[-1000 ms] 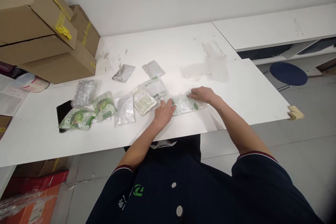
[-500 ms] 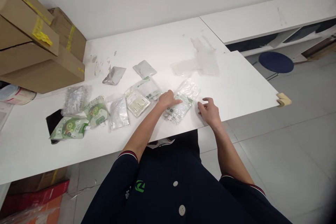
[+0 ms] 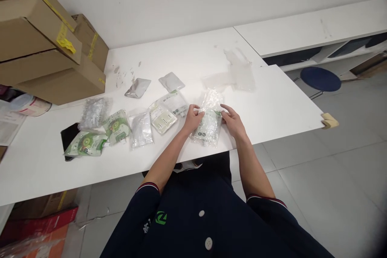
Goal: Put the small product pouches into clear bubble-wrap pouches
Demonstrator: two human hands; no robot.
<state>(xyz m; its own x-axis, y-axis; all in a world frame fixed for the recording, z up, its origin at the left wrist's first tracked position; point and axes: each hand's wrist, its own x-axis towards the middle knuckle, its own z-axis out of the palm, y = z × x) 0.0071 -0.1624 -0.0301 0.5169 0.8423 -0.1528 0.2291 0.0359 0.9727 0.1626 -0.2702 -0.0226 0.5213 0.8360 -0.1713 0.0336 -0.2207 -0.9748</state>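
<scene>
A clear, crinkled plastic bag [image 3: 211, 98] with a green-and-white printed pouch [image 3: 208, 125] in it lies on the white table in front of me. My left hand [image 3: 193, 119] pinches its left edge, thumb on top. At the right edge, my right hand [image 3: 233, 123] has its fingers closed on the plastic. Just left of my left hand are a clear-fronted printed pouch [image 3: 175, 104] and a flat pale-green pack [image 3: 162, 118]. Farther left come a silvery packet in clear plastic [image 3: 142, 129] and two kiwi-printed pouches [image 3: 117, 127] [image 3: 87, 144].
Two silver sachets [image 3: 138, 88] [image 3: 171, 82] lie behind the packs. Bubble wrap [image 3: 94, 113] and a black phone-like slab [image 3: 69, 139] are at left. Cardboard boxes [image 3: 57, 76] stand at the back left. Translucent sheets [image 3: 242, 74] lie behind my hands; a blue stool [image 3: 321, 79] stands right.
My right hand has moved left onto the bag's right edge. The bag with the pouch has turned more upright in view, and my left hand has shifted to its left edge.
</scene>
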